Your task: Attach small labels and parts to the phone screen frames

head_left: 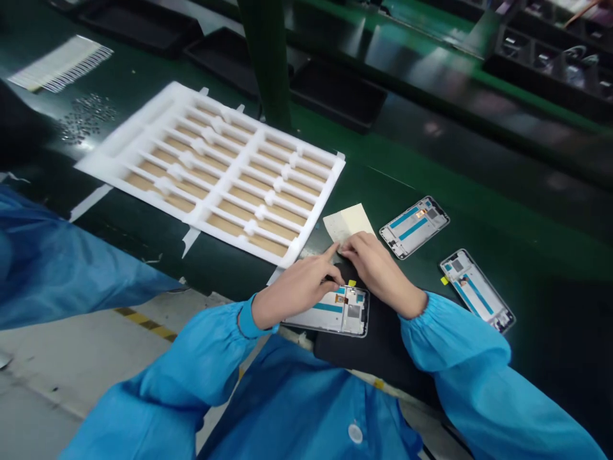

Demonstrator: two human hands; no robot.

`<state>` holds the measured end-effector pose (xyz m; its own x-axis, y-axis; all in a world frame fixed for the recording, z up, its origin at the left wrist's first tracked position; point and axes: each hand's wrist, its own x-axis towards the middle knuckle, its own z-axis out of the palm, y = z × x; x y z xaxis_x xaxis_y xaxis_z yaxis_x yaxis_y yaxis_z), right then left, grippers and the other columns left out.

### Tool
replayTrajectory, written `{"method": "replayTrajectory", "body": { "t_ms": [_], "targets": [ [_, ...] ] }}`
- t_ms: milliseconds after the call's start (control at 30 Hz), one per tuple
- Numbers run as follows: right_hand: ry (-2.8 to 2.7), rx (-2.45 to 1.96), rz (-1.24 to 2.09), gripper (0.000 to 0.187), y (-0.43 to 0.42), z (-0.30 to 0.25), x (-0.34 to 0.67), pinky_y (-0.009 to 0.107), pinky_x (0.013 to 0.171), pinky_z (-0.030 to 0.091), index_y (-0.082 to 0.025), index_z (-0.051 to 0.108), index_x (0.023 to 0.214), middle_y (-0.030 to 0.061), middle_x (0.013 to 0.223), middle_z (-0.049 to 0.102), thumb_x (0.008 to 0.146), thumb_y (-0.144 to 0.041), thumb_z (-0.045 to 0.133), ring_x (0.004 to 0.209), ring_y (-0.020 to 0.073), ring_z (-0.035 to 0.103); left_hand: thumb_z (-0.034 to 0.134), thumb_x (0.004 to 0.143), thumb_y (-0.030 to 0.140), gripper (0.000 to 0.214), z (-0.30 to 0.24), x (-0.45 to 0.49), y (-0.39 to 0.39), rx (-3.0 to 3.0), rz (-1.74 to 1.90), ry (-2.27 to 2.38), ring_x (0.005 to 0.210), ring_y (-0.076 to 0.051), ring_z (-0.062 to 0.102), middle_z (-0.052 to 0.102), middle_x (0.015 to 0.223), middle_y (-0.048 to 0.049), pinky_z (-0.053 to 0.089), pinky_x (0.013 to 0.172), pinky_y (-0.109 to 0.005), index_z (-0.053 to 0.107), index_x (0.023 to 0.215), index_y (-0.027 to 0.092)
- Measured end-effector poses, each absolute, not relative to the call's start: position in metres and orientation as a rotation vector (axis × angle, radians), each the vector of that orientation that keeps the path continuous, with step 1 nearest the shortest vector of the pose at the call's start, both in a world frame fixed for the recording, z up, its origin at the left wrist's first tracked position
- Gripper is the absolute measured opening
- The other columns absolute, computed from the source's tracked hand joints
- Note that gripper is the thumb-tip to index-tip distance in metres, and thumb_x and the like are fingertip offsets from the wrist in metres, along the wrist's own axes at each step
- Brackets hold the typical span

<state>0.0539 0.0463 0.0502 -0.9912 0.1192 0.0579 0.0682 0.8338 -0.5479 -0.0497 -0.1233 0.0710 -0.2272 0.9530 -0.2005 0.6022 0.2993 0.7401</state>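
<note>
A small cream-coloured sheet (354, 218) lies just beyond my hands, with its near edge under my fingers. My left hand (301, 287) reaches over a phone frame (353, 322), its index finger stretched out to the sheet and nothing visible in its grip. At the sheet's near right edge, my right hand (376, 265) is closed in a pinch; any smaller piece between those fingertips is hidden. The phone frame lies flat with its inside up, showing blue strips, a brown flex cable and a yellow tab. My left hand covers its left part.
Two more phone frames, one beyond my right hand (414, 227) and one by my right sleeve (477, 291), lie on the green bench. A white slotted foam tray (230, 167) spans the left. Black trays (338, 92) stand behind. Another person's blue sleeve (71, 262) enters left, near scattered small parts (86, 116).
</note>
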Motion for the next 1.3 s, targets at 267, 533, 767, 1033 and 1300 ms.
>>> {"method": "replayTrajectory", "body": {
  "t_ms": [267,533,767,1033,1300],
  "targets": [
    [-2.614,-0.234,1.135,0.010,0.049,0.046,0.064,0.034,0.079,0.046,-0.021,0.054,0.092,0.0044,0.091,0.061,0.099,-0.020,0.047,0.087,0.0190,0.057,0.064,0.089,0.016,0.013,0.070,-0.047,-0.122,1.362,0.748,1.954,0.078,-0.016,0.071,0.054,0.142,-0.0062,0.052,0.071,-0.027,0.075,0.093,0.023],
    [-2.374,-0.254,1.090,0.006,0.042,0.027,0.068,0.037,0.083,0.054,-0.024,0.058,0.089,0.0007,0.084,0.064,0.095,-0.025,0.057,0.080,0.0176,0.063,0.063,0.089,0.017,0.014,0.076,-0.046,-0.117,1.222,0.710,1.922,0.066,-0.013,0.068,0.050,0.145,-0.0086,0.048,0.059,-0.024,0.075,0.095,0.021],
    [-1.874,-0.532,1.511,0.029,0.035,0.056,0.086,0.040,0.090,0.058,-0.024,0.053,0.093,-0.0015,0.080,0.072,0.079,-0.031,0.078,0.088,0.0215,0.073,0.062,0.090,0.019,0.016,0.077,-0.044,-0.122,1.282,0.734,1.953,0.083,-0.018,0.071,0.035,0.155,-0.0045,0.053,0.067,-0.027,0.076,0.095,0.023],
    [-1.878,-0.538,1.516,0.032,0.009,0.116,0.138,0.039,0.095,0.059,-0.024,0.053,0.099,-0.0026,0.081,0.075,0.080,-0.014,0.077,0.089,0.0198,0.074,0.052,0.097,0.016,0.024,0.096,-0.011,-0.148,1.699,0.997,2.102,0.110,-0.021,0.067,0.062,0.134,-0.0056,0.054,0.088,-0.031,0.071,0.110,0.021],
    [-2.234,-0.450,1.153,0.028,-0.002,0.105,0.161,0.043,0.105,0.052,-0.024,0.057,0.106,-0.0002,0.089,0.073,0.084,-0.014,0.073,0.089,0.0198,0.073,0.055,0.096,0.013,0.022,0.092,0.015,-0.140,1.957,1.123,2.152,0.097,-0.017,0.071,0.074,0.111,-0.0026,0.053,0.080,-0.029,0.063,0.116,0.018]
  ]
}}
